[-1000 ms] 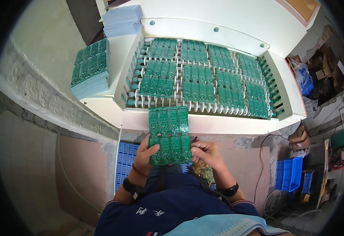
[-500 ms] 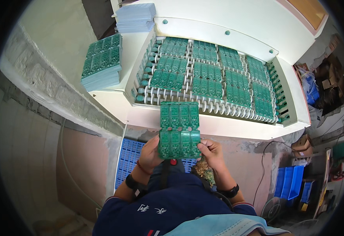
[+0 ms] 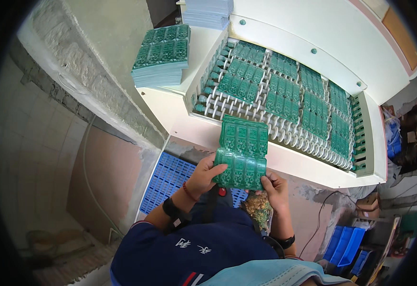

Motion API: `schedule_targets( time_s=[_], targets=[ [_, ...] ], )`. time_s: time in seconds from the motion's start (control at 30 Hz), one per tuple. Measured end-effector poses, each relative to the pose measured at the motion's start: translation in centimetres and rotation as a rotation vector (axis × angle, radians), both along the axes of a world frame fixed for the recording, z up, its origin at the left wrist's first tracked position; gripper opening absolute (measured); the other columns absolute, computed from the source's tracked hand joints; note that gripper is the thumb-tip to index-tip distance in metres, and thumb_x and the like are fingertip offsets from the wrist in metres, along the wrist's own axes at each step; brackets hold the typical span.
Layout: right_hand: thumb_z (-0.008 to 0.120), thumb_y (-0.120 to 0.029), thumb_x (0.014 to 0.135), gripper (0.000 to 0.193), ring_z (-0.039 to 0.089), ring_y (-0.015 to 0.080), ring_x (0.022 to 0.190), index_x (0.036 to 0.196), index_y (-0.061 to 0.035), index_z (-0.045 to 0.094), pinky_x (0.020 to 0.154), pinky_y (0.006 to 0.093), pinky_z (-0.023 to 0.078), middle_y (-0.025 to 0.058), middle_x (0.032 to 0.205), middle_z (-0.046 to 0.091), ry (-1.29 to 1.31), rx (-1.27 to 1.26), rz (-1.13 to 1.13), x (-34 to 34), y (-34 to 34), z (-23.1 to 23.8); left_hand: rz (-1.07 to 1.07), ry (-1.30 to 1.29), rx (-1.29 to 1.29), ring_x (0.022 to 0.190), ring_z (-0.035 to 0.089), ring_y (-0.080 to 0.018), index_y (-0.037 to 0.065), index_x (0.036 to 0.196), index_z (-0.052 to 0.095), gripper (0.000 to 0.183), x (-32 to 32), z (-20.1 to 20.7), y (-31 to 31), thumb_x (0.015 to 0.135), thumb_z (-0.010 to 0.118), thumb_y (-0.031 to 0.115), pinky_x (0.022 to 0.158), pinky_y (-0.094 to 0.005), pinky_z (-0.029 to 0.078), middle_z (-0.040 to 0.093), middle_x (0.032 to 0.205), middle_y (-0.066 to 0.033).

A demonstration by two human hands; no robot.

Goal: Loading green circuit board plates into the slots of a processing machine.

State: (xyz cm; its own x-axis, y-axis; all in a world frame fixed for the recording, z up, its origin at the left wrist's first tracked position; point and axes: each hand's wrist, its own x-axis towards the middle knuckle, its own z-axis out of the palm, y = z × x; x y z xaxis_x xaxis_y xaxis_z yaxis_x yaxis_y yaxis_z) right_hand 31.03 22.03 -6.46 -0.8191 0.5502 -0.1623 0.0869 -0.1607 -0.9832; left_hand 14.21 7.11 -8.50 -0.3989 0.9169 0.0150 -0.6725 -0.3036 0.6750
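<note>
Between my two hands is a green circuit board panel [image 3: 242, 169], printed with two rows of small units. A crease-like line crosses its middle, and its far edge looks doubled; I cannot tell whether more than one panel is there. My left hand [image 3: 203, 176] is closed on the near left edge, thumb lying on the upper face. At the near right corner my right hand [image 3: 276, 190] pinches the panel. Just beyond the panel's far end is a white machine's roller conveyor [image 3: 277, 128], carrying rows of similar green panels [image 3: 282, 100].
A tall stack of panels [image 3: 161, 52] stands on the machine's left ledge, with pale blue stacked sheets [image 3: 207, 14] behind it. Below is a blue slatted plastic grid [image 3: 168, 178]. Blue bins [image 3: 344, 245] and a black cable [image 3: 319, 219] are at the right.
My view has swung left, so the machine sits farther right. My left thumb has come over onto the panel's face, and the panel now looks bent across its middle. Panels on the conveyor have shifted.
</note>
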Motion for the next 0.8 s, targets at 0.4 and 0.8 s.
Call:
schedule_targets(
  time_s=[0.4, 0.8],
  targets=[
    [0.065, -0.009, 0.079, 0.014, 0.057, 0.0133, 0.054, 0.086, 0.0017, 0.062, 0.049, 0.0261, 0.046, 0.0103, 0.064, 0.061, -0.205, 0.949, -0.124, -0.2, -1.3, 2.7, 0.114, 0.076, -0.064, 0.100, 0.055, -0.0172, -0.005, 0.121, 0.041, 0.037, -0.5, 0.1, -0.1, 0.085, 0.048, -0.002, 0.086, -0.0309, 0.046, 0.054, 0.113, -0.0122],
    [0.058, -0.017, 0.087, 0.019, 0.045, 0.0037, 0.040, 0.075, -0.0025, 0.060, 0.034, 0.0161, 0.034, -0.0005, 0.057, 0.053, -0.062, 0.014, -0.348, 2.3, 2.1, 0.9, 0.148, 0.021, -0.060, 0.098, 0.055, -0.0160, -0.005, 0.121, 0.042, 0.038, -0.7, 0.6, -1.1, 0.084, 0.050, -0.001, 0.085, -0.0295, 0.046, 0.056, 0.111, -0.0110]
  ],
)
